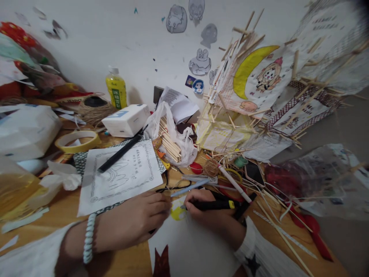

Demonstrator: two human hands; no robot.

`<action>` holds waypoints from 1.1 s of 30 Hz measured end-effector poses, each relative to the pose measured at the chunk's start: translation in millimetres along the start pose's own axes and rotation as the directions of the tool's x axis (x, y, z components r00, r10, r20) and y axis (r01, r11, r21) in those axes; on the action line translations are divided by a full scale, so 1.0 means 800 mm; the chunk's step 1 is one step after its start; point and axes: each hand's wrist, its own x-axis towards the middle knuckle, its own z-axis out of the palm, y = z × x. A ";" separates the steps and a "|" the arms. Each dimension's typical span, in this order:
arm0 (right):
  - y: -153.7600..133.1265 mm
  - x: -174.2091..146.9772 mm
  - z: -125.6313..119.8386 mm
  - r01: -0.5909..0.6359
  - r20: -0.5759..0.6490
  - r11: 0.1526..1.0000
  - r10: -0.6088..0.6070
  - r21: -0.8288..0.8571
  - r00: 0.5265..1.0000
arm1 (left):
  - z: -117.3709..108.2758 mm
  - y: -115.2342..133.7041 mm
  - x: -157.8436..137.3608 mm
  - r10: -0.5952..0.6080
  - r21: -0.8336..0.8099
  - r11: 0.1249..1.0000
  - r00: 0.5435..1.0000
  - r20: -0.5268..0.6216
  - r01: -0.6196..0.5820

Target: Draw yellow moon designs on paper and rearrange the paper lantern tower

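Black marker (212, 205) held in right hand (200, 209), tip at yellow patch (177, 214) on white paper (198, 246). Left hand (138, 217) curled just beside. Paper-covered stick frames (276, 100) grouped beyond.

Cluttered wooden surface (129, 254).
Nearest lies white paper (196, 246), marked yellow and dark red. Left: a tape roll (60, 144), and a patterned sheet (79, 157) under a drawing (123, 182). Behind: twine (95, 115), bottle (116, 86), white box (125, 122), bag of sticks (170, 144).

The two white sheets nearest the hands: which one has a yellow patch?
The sheet under the right hand, with a yellow patch between the hands. The other sheet, beyond the left hand, shows a dark line drawing, no yellow.
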 end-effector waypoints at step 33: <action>0.003 0.000 0.002 -0.023 -0.030 1.000 0.023 -0.012 0.999 | 0.000 0.002 -0.001 -0.022 -0.026 0.999 1.000 0.007 0.022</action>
